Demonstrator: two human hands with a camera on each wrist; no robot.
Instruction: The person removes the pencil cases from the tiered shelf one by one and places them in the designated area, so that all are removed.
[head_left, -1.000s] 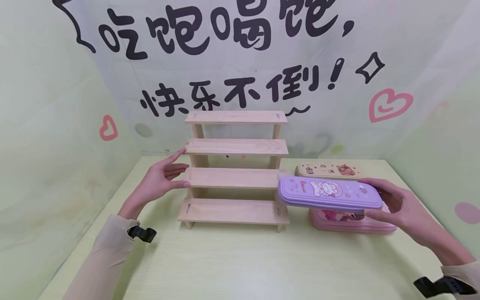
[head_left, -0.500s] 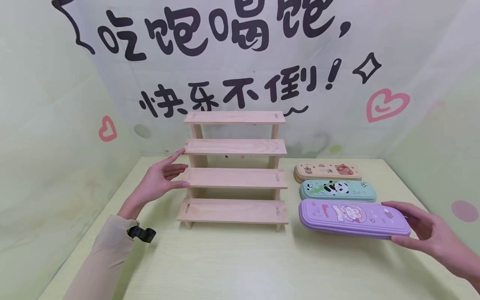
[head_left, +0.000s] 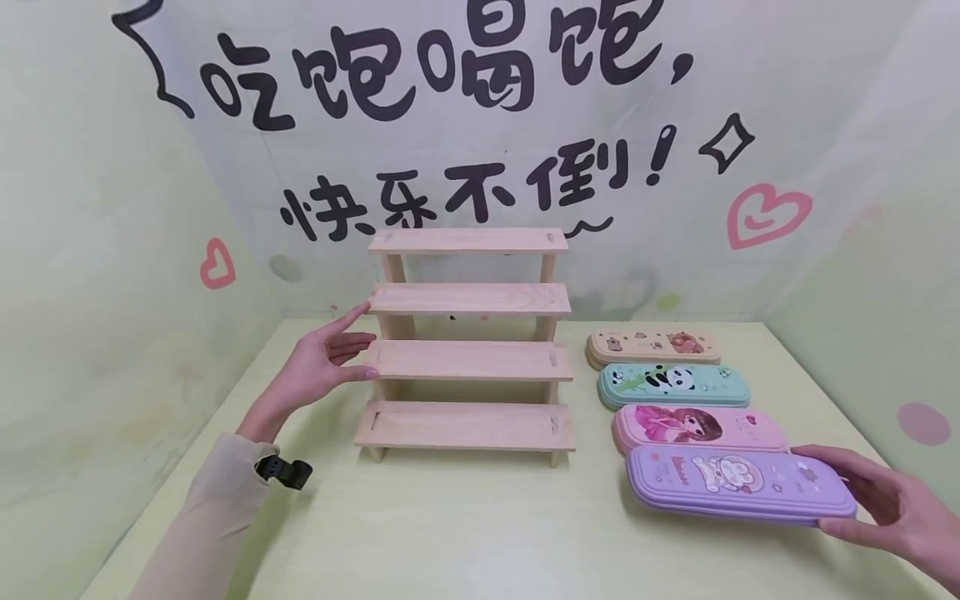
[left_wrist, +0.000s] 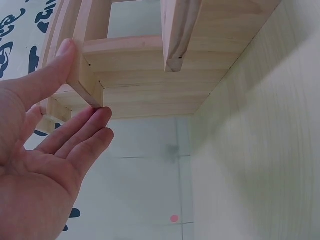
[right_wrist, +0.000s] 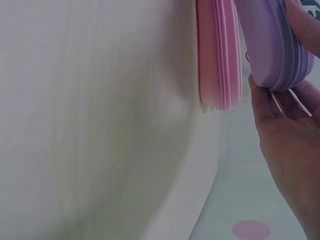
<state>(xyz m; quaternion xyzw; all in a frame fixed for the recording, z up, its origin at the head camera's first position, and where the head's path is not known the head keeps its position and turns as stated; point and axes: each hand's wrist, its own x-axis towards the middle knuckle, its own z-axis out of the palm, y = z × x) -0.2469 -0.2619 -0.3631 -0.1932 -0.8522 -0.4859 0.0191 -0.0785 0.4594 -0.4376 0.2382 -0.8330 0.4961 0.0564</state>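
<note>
My right hand [head_left: 892, 508] grips the right end of a purple zip pencil case [head_left: 738, 483] with a cartoon print, thumb on the near side and fingers on the far side. In the right wrist view, the purple case is raised off the table, beside the pink pencil case [right_wrist: 215, 55]. My left hand [head_left: 318, 362] holds the left end of a four-tier wooden display shelf [head_left: 465, 360]. Its thumb and fingers [left_wrist: 92, 132] lie on opposite sides of one board's end in the left wrist view.
To the shelf's right, a tan bear pencil case [head_left: 651, 346], a green panda case [head_left: 675, 385] and the pink case with a doll print lie in a row on the pale table [head_left: 450, 533]. A wall banner [head_left: 465, 125] with black lettering hangs behind.
My right hand has carried the purple pencil case right and towards me, bringing the green and pink cases into full view. My left hand has stayed on the shelf.
</note>
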